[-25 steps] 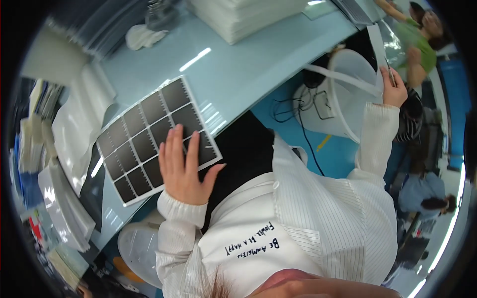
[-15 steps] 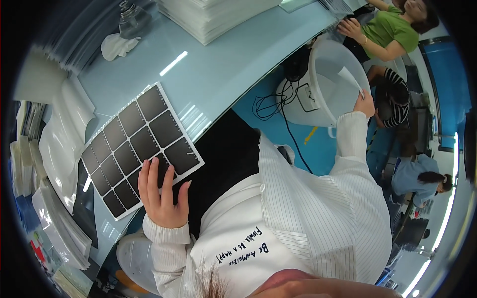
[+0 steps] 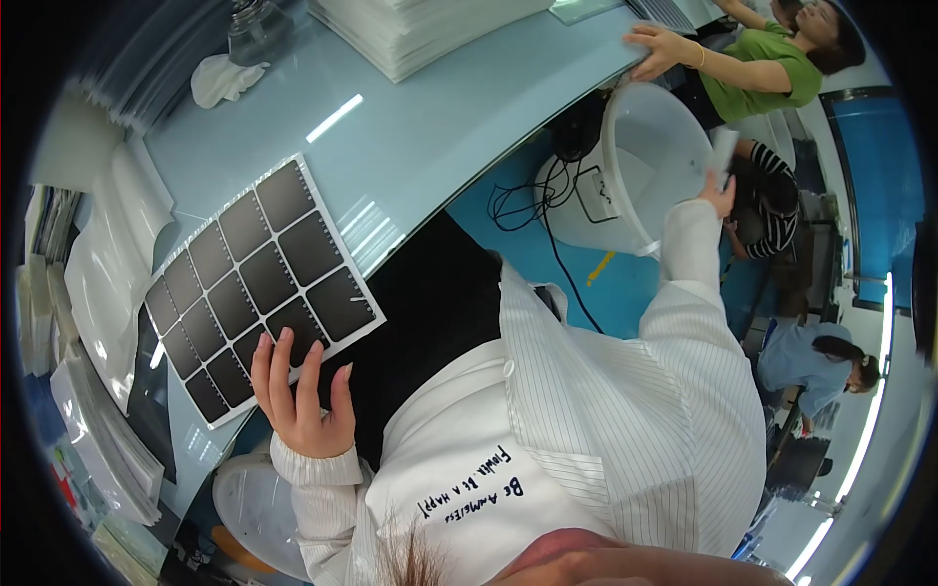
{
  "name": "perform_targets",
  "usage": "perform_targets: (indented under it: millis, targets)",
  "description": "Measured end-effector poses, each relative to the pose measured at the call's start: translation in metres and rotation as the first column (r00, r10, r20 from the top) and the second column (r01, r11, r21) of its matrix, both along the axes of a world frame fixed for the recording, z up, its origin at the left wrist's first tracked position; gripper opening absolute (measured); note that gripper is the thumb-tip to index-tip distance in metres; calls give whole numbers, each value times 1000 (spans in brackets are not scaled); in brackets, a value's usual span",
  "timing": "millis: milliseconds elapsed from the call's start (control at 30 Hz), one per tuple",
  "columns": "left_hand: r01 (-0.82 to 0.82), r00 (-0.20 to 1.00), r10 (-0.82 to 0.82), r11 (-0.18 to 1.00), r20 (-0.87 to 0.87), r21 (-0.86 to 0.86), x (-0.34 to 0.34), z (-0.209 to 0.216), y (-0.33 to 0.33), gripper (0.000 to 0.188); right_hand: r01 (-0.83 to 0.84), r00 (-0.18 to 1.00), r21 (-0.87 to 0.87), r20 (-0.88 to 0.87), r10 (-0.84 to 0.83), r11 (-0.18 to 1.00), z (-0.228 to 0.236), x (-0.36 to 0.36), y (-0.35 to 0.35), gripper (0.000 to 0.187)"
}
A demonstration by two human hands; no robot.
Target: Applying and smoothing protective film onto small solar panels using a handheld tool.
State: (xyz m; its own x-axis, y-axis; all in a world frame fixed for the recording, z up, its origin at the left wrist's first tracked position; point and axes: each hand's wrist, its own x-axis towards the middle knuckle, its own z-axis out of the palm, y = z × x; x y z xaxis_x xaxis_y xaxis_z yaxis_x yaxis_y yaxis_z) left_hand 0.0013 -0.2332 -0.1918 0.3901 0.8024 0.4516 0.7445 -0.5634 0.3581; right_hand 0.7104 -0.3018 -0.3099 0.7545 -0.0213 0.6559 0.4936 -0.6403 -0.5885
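A white-edged sheet of dark square labels (image 3: 237,302) lies tilted on the glass-topped table, at its near edge. My left hand (image 3: 305,410) rests with fingers stretched out and spread at the sheet's near side, fingertips over the lower squares. Nothing is held in it. Far to the right, my right hand (image 3: 721,198) is raised at the rim of a large white bin (image 3: 633,217). Its fingers are closed on a white strip (image 3: 725,151) that looks like paper, blurred by motion and pointing upward.
On the table (image 3: 420,146) stand a tall stack of white sheets (image 3: 420,34), a glass bottle (image 3: 256,34) and a crumpled tissue (image 3: 225,80). Clear film (image 3: 122,264) and paper bundles lie at left. A black cable (image 3: 557,244) hangs by the bin. A co-worker's hand (image 3: 662,49) is at the table edge.
The white strip has swung from over the bin's opening to upright beyond its rim, in my right hand. The co-worker's hand has moved left to the table edge. My left hand stays by the sheet.
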Motion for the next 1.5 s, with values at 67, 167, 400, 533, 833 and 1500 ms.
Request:
perform_targets:
  millis: [67,167,400,533,833,1500]
  targets:
    - [8,998,-7,999,-56,31,3,-1,3,36,187,973,-130,-113,-202,974,-39,12,-23,69]
    - [-32,996,34,999,-77,23,-4,-2,2,42,130,941,-27,-313,-132,991,-57,-38,-12,58]
    - [-65,993,68,997,-100,37,-20,-6,3,45,-260,954,188,-103,282,947,17,-117,47,25]
    - [-93,991,96,995,-93,43,-22,-11,8,36,-612,746,219,-159,647,760,88,-206,92,21]
    - [-58,993,74,985,-97,165,-28,1,9,28,-966,-82,-232,-131,988,-111,160,-440,205,18]
    - [-19,1000,18,942,5,335,-31,21,26,17,-574,-787,770,-613,72,279,150,-463,149,34]
